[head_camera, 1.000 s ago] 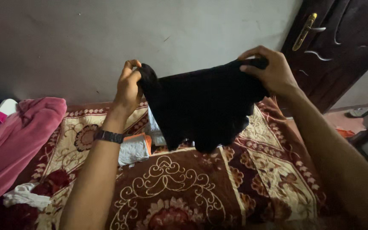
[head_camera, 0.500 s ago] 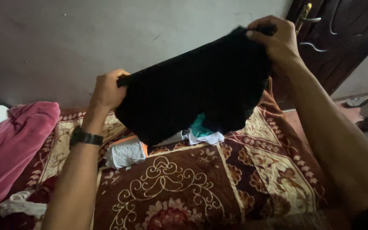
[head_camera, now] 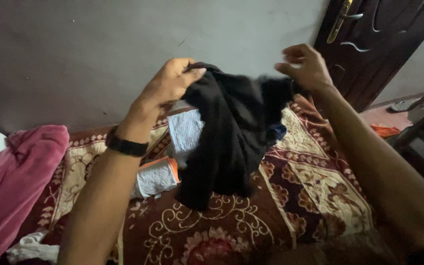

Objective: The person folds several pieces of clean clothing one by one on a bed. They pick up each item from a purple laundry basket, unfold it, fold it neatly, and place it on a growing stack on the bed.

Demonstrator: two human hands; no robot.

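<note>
Indoors, above a bed [head_camera: 212, 230] spread with a maroon floral blanket: black garment [head_camera: 226, 132] pinched aloft in left hand [head_camera: 170, 83], right hand [head_camera: 305, 66] loosely open beside its far edge. Behind, grey wall [head_camera: 99, 49], dark wooden door [head_camera: 374, 44]; alongside, pink blanket [head_camera: 11, 176], folded white cloth [head_camera: 157, 177].

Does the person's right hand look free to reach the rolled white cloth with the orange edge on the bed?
Probably yes, but not directly. The right hand looks open, fingers loose beside the black garment, which hangs from the left hand between it and the rolled white cloth. It would have to go around.
</note>
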